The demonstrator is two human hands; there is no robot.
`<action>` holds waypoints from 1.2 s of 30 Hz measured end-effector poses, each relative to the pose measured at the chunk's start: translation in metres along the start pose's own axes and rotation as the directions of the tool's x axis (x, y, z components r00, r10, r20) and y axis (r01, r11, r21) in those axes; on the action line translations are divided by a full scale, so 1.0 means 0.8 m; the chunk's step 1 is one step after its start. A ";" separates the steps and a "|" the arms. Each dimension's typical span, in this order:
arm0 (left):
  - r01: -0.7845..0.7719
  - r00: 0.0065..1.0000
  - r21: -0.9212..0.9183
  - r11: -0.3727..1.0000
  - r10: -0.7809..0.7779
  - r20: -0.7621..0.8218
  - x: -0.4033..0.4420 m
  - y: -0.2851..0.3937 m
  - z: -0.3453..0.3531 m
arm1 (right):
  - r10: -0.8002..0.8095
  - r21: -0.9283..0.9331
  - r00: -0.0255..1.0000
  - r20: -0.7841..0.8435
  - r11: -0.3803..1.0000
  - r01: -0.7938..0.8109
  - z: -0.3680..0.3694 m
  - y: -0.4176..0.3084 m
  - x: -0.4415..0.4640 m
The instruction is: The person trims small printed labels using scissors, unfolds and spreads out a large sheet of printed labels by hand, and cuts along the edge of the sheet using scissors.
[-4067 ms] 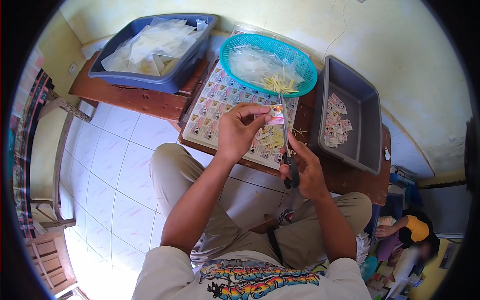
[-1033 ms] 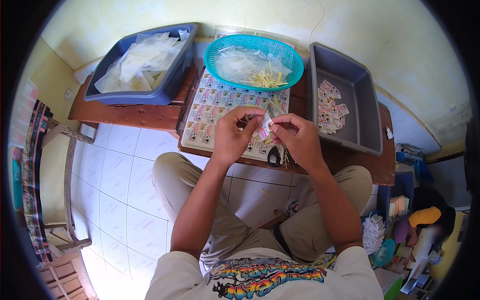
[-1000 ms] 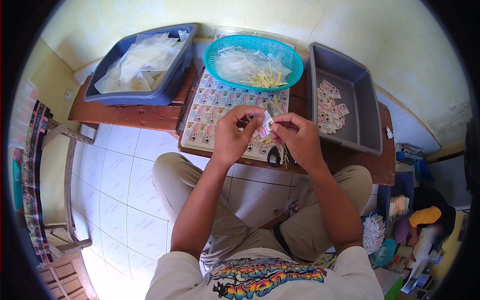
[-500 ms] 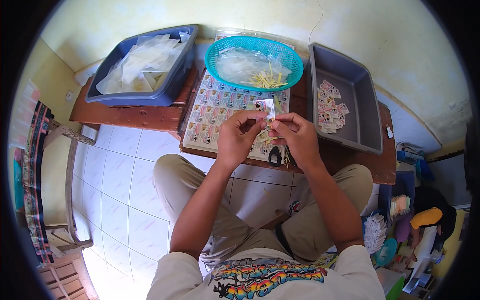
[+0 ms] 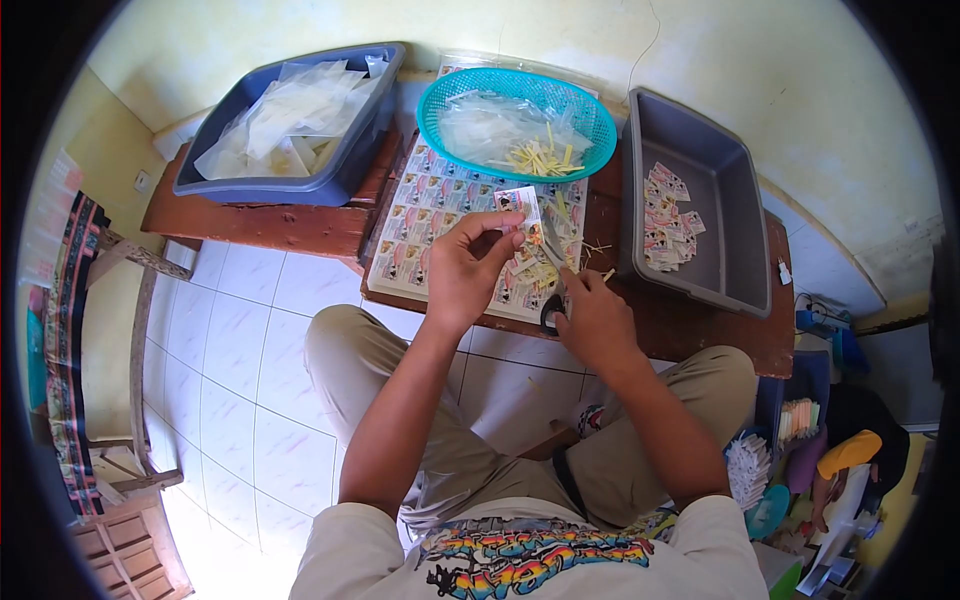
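Observation:
My left hand (image 5: 468, 268) pinches a small printed card or label (image 5: 517, 204) between thumb and fingers, above a stack of uncut printed sheets (image 5: 408, 215). Scissors (image 5: 551, 312) with black handles are in my right hand (image 5: 603, 322), their blades pointing up and left beside the label. From this angle I cannot tell whether the blades touch it. Under the hands lie yellowish thin strips and loose scraps (image 5: 535, 275), partly hidden by my fingers.
Behind the sheets stands a teal basket (image 5: 432, 128) with clear plastic bags and yellow strips. A grey tray (image 5: 715, 200) on the right holds several cut labels (image 5: 668, 225). On the left, a blue-grey bin (image 5: 335, 185) contains plastic bags. Another person (image 5: 850, 455) is at the far right.
My right hand has let go of the label and moved down and right, taking up the scissors from the tabletop. My left hand keeps the label, shifted slightly left.

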State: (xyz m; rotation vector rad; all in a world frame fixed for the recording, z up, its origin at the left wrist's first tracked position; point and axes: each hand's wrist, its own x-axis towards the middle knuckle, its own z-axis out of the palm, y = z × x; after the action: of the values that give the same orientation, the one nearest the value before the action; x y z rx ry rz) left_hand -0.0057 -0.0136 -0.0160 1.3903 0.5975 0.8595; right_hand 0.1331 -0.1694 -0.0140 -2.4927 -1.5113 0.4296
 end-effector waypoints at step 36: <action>-0.019 0.995 -0.121 0.992 0.006 -0.104 0.015 0.008 0.007 | -0.181 0.938 0.983 0.038 0.345 0.027 -0.041 0.007 -0.006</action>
State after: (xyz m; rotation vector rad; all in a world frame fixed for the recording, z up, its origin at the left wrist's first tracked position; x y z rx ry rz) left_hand 0.0047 -0.0071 -0.0074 1.2454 0.6057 0.9674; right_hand 0.1466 -0.1766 0.0158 -1.4076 -0.9410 1.0958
